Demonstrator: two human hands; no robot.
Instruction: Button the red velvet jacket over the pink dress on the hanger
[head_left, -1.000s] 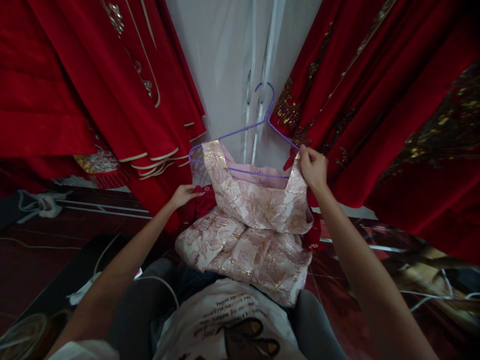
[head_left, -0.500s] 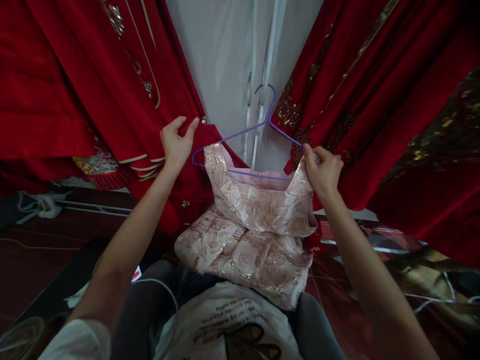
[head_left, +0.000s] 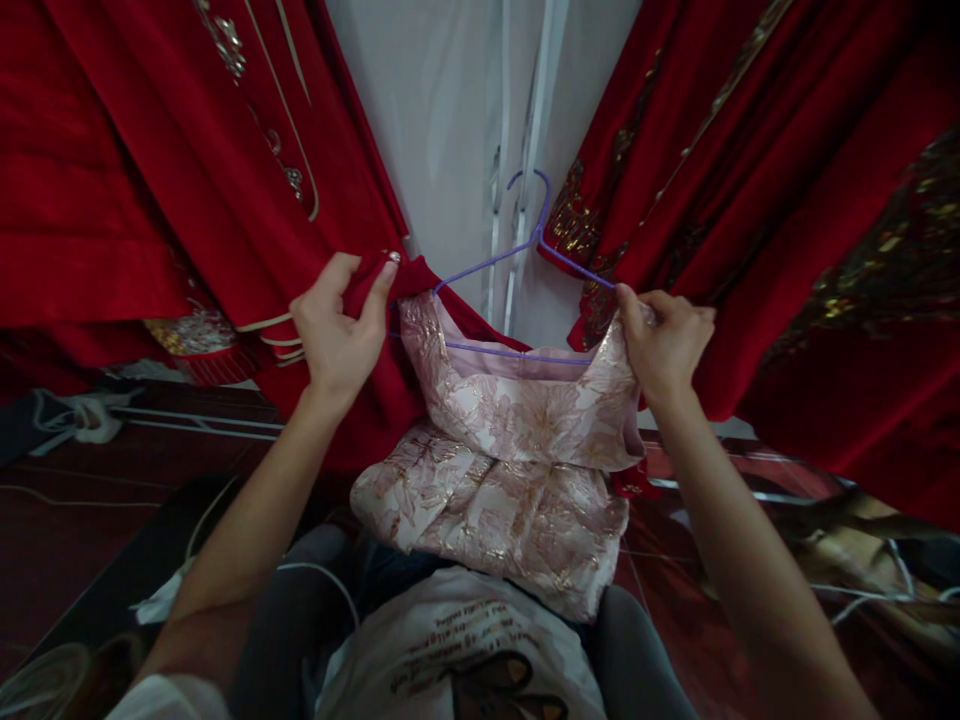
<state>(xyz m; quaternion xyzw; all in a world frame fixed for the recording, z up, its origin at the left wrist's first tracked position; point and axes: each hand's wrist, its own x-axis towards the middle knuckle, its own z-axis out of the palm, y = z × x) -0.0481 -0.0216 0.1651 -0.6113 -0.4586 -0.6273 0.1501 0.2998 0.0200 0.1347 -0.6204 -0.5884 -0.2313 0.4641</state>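
Centrally, a pink-and-gold brocade dress (head_left: 525, 420) is positioned in front of the person's lap, its straps on a purple hanger (head_left: 480, 268). The right hand (head_left: 664, 345) is closed in a pinch at the right strap and the adjoining hanger arm. The left hand (head_left: 337, 325) is partly curled, with red cloth (head_left: 414, 275) held between thumb and forefinger beside the left strap. This cloth extends behind the hanger. Outward, red garments hang left (head_left: 150, 170) and right (head_left: 712, 230), flanking white panels (head_left: 420, 120) beyond the hanger hook.
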